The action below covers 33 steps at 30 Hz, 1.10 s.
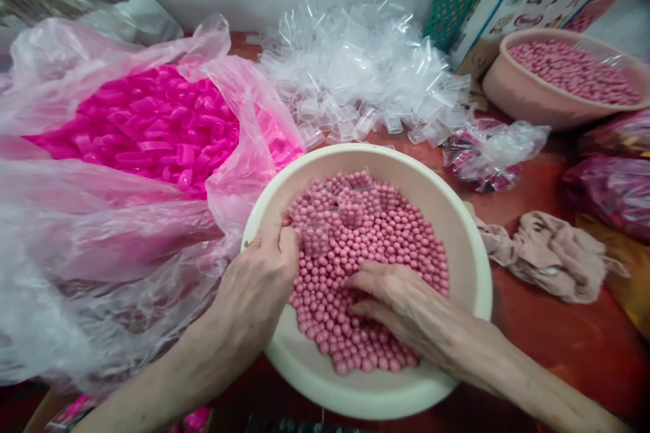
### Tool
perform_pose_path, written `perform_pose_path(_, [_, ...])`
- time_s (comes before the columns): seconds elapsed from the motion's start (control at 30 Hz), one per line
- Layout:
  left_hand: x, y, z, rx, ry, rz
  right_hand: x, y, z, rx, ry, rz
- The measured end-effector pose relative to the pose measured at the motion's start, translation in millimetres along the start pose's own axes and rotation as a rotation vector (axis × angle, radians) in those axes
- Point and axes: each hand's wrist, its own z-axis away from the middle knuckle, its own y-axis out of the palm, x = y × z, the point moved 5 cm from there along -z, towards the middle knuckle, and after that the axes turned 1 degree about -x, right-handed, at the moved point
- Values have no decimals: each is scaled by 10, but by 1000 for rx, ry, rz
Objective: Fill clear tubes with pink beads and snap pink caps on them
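Pink balls (365, 250): heaped in cream basin (472, 243) on red bench (558, 345). Left hand (258, 284), grip curled shut at the heap's edge, contents not visible. Right hand (401, 301), fingers spread flat on balls. Adjacent: bag of pink caps (152, 125), clear tubes (355, 67), cloth (548, 254).

Your red bench (558, 345) carries a cream basin (474, 264) of pink beads; a pink-cap bag (126, 149); clear tubes (355, 67); a crumpled cloth (548, 257); another bead bowl (523, 98).
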Motion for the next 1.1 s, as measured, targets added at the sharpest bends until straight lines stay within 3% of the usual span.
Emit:
perform_pose_path(0.17, [-53,18,-85,18,92,-155,43,-81,59,2,21,-51])
perform_pose_path(0.37, [52,-140,-114,75,-39,-93,-89,-150,36,-21,55,-50])
perform_pose_path(0.5, [208,-425,-159,-221,29,151,-168,-634,-143,-158,112,-128])
perform_pose_path(0.57, [308,-567,-261,-369,55,313,-282,-998,-233,-340,191,-153])
perform_pose_path(0.63, [399,-634,-471,-402,71,456,-479,-1312,-318,-485,270,-120])
perform_pose_path(0.67, [439,-635,-614,-381,81,524,-593,-1428,-371,-512,288,-45])
perform_pose_path(0.77, [537,-528,-1114,-215,121,694,-984,-1560,-566,-404,331,242])
perform_pose_path(0.9, [631,-359,-1657,-48,186,722,-1364,-1395,-793,-272,287,274])
perform_pose_path(1.03, [566,-253,-1899,158,332,731,-1476,-1167,-965,-242,252,272])
perform_pose_path(1.1, [502,-233,-1941,223,409,753,-1484,-1180,-1033,-276,254,282])
